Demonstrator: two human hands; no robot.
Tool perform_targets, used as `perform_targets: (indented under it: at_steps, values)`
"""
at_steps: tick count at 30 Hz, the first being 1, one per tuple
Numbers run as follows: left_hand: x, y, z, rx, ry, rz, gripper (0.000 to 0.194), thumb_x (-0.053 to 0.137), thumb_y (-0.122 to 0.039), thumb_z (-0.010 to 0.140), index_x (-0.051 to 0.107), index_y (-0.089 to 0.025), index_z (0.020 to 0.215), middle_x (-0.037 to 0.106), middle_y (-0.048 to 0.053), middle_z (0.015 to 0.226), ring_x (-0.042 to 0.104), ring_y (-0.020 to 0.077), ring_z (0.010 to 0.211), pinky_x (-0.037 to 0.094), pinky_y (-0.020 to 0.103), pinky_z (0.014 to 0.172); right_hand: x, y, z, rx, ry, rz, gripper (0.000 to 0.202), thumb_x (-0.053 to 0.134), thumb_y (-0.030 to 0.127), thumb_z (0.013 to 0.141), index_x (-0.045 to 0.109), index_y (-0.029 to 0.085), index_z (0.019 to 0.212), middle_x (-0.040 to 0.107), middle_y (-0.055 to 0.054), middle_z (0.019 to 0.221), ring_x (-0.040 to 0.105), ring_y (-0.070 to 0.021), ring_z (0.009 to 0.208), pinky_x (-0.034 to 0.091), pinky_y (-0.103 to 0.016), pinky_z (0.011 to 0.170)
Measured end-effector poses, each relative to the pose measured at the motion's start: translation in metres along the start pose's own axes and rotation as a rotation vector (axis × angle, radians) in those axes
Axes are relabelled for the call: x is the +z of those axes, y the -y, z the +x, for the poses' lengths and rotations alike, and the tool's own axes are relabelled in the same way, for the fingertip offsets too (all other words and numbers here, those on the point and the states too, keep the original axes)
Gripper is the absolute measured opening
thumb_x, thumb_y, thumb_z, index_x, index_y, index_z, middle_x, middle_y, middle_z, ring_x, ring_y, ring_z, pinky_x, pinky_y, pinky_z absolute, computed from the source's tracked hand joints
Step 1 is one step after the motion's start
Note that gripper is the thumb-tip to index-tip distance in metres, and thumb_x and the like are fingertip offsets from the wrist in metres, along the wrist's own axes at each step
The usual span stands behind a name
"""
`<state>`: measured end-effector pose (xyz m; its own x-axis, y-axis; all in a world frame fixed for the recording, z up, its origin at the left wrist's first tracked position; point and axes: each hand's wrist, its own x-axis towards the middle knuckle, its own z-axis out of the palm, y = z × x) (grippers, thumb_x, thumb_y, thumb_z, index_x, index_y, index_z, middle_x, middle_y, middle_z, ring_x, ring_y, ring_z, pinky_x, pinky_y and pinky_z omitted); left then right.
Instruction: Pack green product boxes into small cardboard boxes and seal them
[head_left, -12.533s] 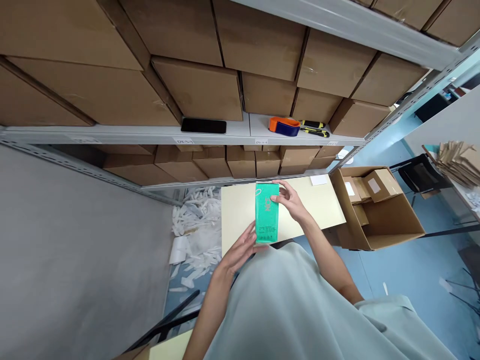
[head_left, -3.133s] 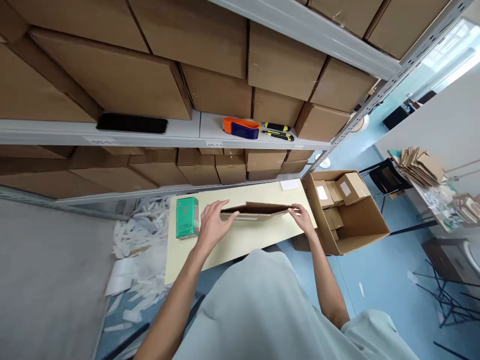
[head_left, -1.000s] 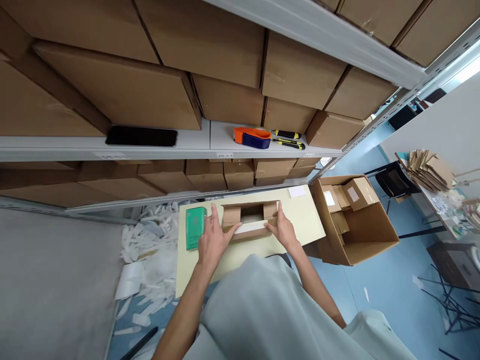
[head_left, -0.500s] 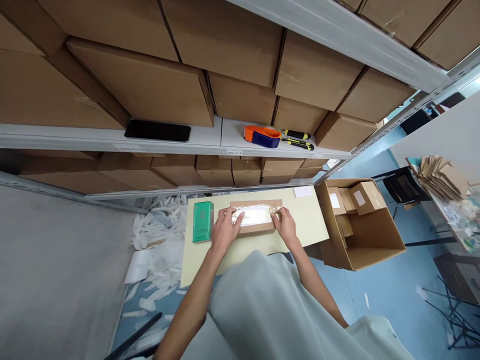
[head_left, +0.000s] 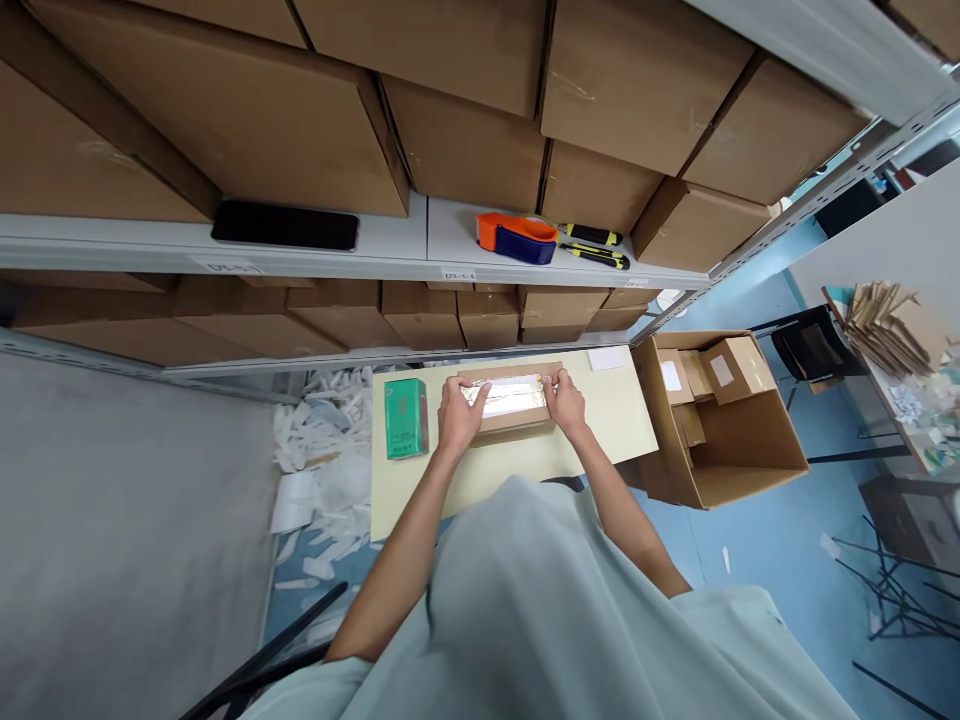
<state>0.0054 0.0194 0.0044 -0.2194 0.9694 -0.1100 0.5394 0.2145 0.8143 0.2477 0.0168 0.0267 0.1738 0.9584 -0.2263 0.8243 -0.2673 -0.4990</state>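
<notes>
A small brown cardboard box (head_left: 517,428) lies on the pale yellow tabletop (head_left: 600,430) in front of me. On its top is a shiny white sheet (head_left: 516,397) that looks covered in clear film. My left hand (head_left: 460,412) is closed at the box's left end, thumb over the sheet and fingers at the edge. At the right end, my right hand (head_left: 566,405) is closed in the same way, its fingertips partly hidden. To the left of my left hand stands a green box (head_left: 406,418).
A large open carton (head_left: 750,455) holding several smaller boxes stands right of the table. The shelf (head_left: 390,240) above carries cartons, a black phone (head_left: 285,225), an orange and blue tape dispenser (head_left: 517,238) and yellow-black cutters (head_left: 596,245). White paper scraps (head_left: 330,450) cover the floor at left.
My view has tilted a little downward, so the scene sits higher. The left fingers now reach over the box's left end, and the right hand has shifted against its right end.
</notes>
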Motion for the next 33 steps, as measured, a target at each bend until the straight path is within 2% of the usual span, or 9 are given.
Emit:
perform_targets:
  at_steps: [5, 9, 13, 18, 21, 26, 28, 30, 33]
  values:
    - [0.0, 0.003, -0.022, -0.019, 0.05, -0.004, 0.032, 0.067, -0.054, 0.102, 0.05, -0.029, 0.111, 0.072, 0.011, 0.127, 0.072, 0.0334, 0.118, 0.056, 0.045, 0.102, 0.001, -0.014, -0.027, 0.011, 0.014, -0.006, 0.028, 0.039, 0.051, 0.122, 0.054, 0.027, 0.119, 0.076, -0.007, 0.119, 0.071, -0.0261, 0.089, 0.044, -0.033, 0.078]
    - [0.0, 0.006, -0.034, -0.02, 0.078, -0.011, 0.032, 0.067, -0.055, 0.103, 0.052, -0.029, 0.112, 0.073, 0.012, 0.128, 0.072, 0.0339, 0.118, 0.056, 0.044, 0.099, 0.008, -0.027, -0.046, 0.023, -0.021, 0.019, 0.031, 0.037, 0.053, 0.122, 0.054, 0.027, 0.12, 0.075, -0.007, 0.123, 0.07, -0.0254, 0.087, 0.045, -0.033, 0.078]
    - [0.0, 0.0, -0.017, -0.005, 0.074, -0.001, 0.031, 0.067, -0.053, 0.102, 0.05, -0.029, 0.111, 0.073, 0.012, 0.129, 0.071, 0.0343, 0.122, 0.055, 0.044, 0.103, 0.009, -0.021, -0.033, 0.033, -0.046, 0.03, 0.03, 0.037, 0.052, 0.123, 0.053, 0.027, 0.118, 0.075, -0.008, 0.126, 0.07, -0.0251, 0.09, 0.043, -0.031, 0.077]
    - [0.002, -0.011, 0.008, 0.038, 0.09, -0.009, 0.03, 0.068, -0.051, 0.102, 0.048, -0.029, 0.109, 0.073, 0.013, 0.129, 0.07, 0.034, 0.123, 0.054, 0.044, 0.106, 0.0, -0.009, -0.01, 0.046, -0.035, 0.007, 0.028, 0.038, 0.05, 0.123, 0.053, 0.027, 0.119, 0.076, -0.009, 0.127, 0.071, -0.0257, 0.091, 0.042, -0.032, 0.076]
    - [0.003, -0.012, 0.001, 0.032, 0.084, -0.015, 0.03, 0.067, -0.05, 0.102, 0.048, -0.029, 0.11, 0.072, 0.013, 0.13, 0.07, 0.0338, 0.124, 0.054, 0.045, 0.105, -0.003, -0.012, -0.016, 0.057, -0.024, 0.005, 0.029, 0.038, 0.05, 0.123, 0.054, 0.026, 0.12, 0.076, -0.01, 0.127, 0.072, -0.0266, 0.092, 0.044, -0.033, 0.078]
    - [0.002, 0.0, -0.037, 0.002, 0.092, -0.023, 0.031, 0.068, -0.053, 0.1, 0.05, -0.03, 0.11, 0.073, 0.011, 0.128, 0.071, 0.0344, 0.124, 0.056, 0.045, 0.103, 0.003, -0.031, -0.054, 0.031, -0.024, 0.03, 0.03, 0.037, 0.051, 0.123, 0.055, 0.027, 0.119, 0.075, -0.008, 0.121, 0.073, -0.0261, 0.091, 0.046, -0.033, 0.079]
    - [0.002, 0.004, -0.045, 0.002, 0.083, -0.039, 0.032, 0.068, -0.055, 0.1, 0.051, -0.03, 0.11, 0.073, 0.011, 0.129, 0.072, 0.0344, 0.124, 0.057, 0.045, 0.103, 0.006, -0.035, -0.064, 0.03, -0.036, 0.04, 0.031, 0.036, 0.052, 0.123, 0.054, 0.027, 0.12, 0.075, -0.008, 0.124, 0.073, -0.0253, 0.091, 0.046, -0.032, 0.078]
    - [0.002, 0.004, -0.043, 0.002, 0.076, -0.048, 0.033, 0.068, -0.056, 0.1, 0.051, -0.03, 0.11, 0.074, 0.011, 0.129, 0.072, 0.0343, 0.124, 0.057, 0.045, 0.103, 0.007, -0.034, -0.063, 0.043, -0.041, 0.039, 0.03, 0.036, 0.051, 0.123, 0.054, 0.027, 0.121, 0.075, -0.008, 0.129, 0.073, -0.0252, 0.091, 0.046, -0.032, 0.078]
    - [0.005, -0.002, -0.026, -0.02, 0.08, -0.031, 0.032, 0.07, -0.054, 0.1, 0.052, -0.03, 0.109, 0.075, 0.012, 0.131, 0.073, 0.0353, 0.126, 0.057, 0.047, 0.107, 0.001, -0.026, -0.045, 0.06, -0.017, 0.038, 0.028, 0.036, 0.049, 0.122, 0.054, 0.027, 0.123, 0.075, -0.01, 0.13, 0.074, -0.0276, 0.094, 0.048, -0.034, 0.081]
